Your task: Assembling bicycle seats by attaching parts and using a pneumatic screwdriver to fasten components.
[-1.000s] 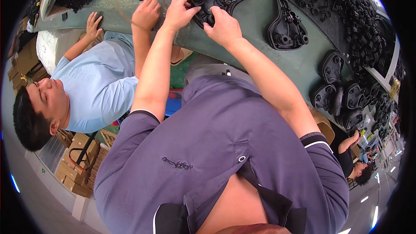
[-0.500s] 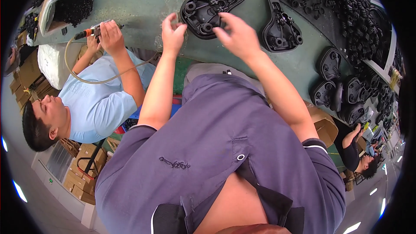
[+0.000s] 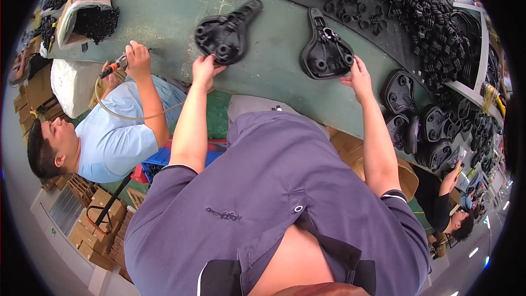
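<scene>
Two black bicycle saddles lie upside down on the green table, their undersides showing. My left hand (image 3: 204,71) grips the near edge of the left saddle (image 3: 233,35), whose narrow nose points away to the upper right. At the near right edge of the other saddle (image 3: 323,49), my right hand (image 3: 358,79) pinches the rim between thumb and fingers. That saddle's nose points away from me, and a bright metal spot shows on its underside. Bare table separates the two saddles.
Several more saddles (image 3: 400,90) are stacked at the right, beside a heap of black parts (image 3: 400,16) on a dark mat. At the left, a co-worker (image 3: 118,137) holds an orange-and-black hose-fed tool (image 3: 113,68) near a carton (image 3: 71,8) of small black pieces.
My right hand has left the left saddle and taken hold of the right one. My left hand now grips the left saddle, which has shifted left. The view has also shifted slightly.
</scene>
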### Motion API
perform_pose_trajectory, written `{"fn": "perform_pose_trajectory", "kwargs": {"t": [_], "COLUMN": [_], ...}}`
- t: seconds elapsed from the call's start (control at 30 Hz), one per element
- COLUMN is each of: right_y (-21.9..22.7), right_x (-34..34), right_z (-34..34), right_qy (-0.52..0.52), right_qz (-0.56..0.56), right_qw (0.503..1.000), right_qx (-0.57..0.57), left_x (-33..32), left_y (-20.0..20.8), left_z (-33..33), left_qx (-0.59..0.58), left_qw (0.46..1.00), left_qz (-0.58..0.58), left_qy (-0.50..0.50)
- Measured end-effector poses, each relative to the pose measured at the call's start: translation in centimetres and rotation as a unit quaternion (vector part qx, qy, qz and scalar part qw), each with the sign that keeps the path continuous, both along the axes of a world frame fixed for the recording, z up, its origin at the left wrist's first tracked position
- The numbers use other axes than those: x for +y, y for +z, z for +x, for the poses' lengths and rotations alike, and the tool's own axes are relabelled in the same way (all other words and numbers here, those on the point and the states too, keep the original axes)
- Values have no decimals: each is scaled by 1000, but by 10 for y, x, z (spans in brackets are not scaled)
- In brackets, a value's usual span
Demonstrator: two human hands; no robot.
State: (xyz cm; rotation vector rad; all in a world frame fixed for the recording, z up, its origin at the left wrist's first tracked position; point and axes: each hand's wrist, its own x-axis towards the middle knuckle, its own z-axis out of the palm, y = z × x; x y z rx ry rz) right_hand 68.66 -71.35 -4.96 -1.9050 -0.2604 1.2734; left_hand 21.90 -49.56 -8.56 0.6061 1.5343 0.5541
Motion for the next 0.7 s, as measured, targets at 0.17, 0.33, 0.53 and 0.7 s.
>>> {"fn": "perform_pose_trajectory", "kwargs": {"t": [0.17, 0.33, 0.53, 0.7], "right_y": [-3, -9, -20, -47], "right_x": [31, 102, 184, 207], "right_z": [-40, -116, -197, -231], "right_qy": [46, 61, 135, 184], "right_qz": [21, 47, 30, 99], "right_qw": [999, 996, 989, 978], "right_qx": [16, 37, 56, 21], "left_x": [42, 105, 136, 118], "left_y": [-13, -43, -51, -51], "left_z": [-54, -99, -95, -75], "left_qx": [-34, -47, 4, 4], "left_qw": [994, 980, 980, 968], "left_qz": [24, 38, 25, 45], "left_qy": [97, 189, 198, 246]}}
